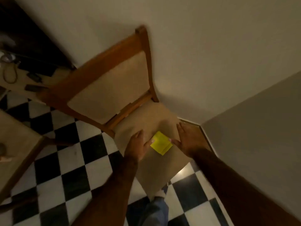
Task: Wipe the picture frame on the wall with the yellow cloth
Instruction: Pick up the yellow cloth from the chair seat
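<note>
A folded yellow cloth [161, 143] lies flat on the beige seat of a wooden chair [164, 163]. My left hand [137, 145] hovers just left of the cloth, fingers spread, its thumb tip at the cloth's left edge. My right hand [187, 137] is just right of it, palm down and open, thumb tip near the cloth's right corner. Neither hand grips the cloth. No picture frame is in view.
The chair stands in a corner against a pale wall [211, 46]. A black-and-white checkered floor [78, 160] spreads to the left. A second chair seat [14, 144] sits at the left edge, and a table with cables [11, 74] is at the far left.
</note>
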Demonstrator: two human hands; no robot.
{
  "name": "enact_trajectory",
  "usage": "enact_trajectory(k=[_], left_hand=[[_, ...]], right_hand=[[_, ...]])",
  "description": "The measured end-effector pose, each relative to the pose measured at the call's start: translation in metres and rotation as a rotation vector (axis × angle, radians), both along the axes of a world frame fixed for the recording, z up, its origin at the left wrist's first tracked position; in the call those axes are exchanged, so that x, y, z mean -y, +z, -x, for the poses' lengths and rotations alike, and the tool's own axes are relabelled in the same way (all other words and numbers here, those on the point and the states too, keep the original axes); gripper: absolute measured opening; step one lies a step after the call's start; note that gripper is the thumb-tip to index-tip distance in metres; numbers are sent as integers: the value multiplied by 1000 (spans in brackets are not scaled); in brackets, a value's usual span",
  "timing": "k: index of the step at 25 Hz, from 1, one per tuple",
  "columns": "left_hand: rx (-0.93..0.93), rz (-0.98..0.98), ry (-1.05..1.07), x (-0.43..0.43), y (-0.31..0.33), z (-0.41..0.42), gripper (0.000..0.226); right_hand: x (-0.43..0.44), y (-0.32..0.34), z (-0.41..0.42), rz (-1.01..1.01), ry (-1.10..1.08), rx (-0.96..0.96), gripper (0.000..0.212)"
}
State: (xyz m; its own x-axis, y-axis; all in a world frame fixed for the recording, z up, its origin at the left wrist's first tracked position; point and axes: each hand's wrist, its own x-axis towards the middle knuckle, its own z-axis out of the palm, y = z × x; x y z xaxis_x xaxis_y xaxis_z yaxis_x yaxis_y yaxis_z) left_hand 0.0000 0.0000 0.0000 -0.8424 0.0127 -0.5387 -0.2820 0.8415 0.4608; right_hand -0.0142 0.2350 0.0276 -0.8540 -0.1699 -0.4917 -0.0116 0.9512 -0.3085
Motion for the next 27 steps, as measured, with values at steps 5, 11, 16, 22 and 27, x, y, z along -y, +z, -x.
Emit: enact_trajectory(k=[5, 11, 16, 22, 27], left_hand=[[194, -30, 32, -2, -88, 3, 61], [133, -55, 207, -21, -153, 10, 47], [106, -46, 349, -24, -162, 13, 33], [82, -466, 665, -32, -98, 16, 31], [-33, -891, 669, -78, 0, 27, 29]], right_hand=[[10, -95, 1, 184, -191, 281, 73], [27, -177, 18, 279, -270, 206, 68], [35, -192, 26, 362, -463, 289, 55], [5, -124, 27, 490, -622, 450, 56], [-35, -9, 17, 742, -711, 328, 20]])
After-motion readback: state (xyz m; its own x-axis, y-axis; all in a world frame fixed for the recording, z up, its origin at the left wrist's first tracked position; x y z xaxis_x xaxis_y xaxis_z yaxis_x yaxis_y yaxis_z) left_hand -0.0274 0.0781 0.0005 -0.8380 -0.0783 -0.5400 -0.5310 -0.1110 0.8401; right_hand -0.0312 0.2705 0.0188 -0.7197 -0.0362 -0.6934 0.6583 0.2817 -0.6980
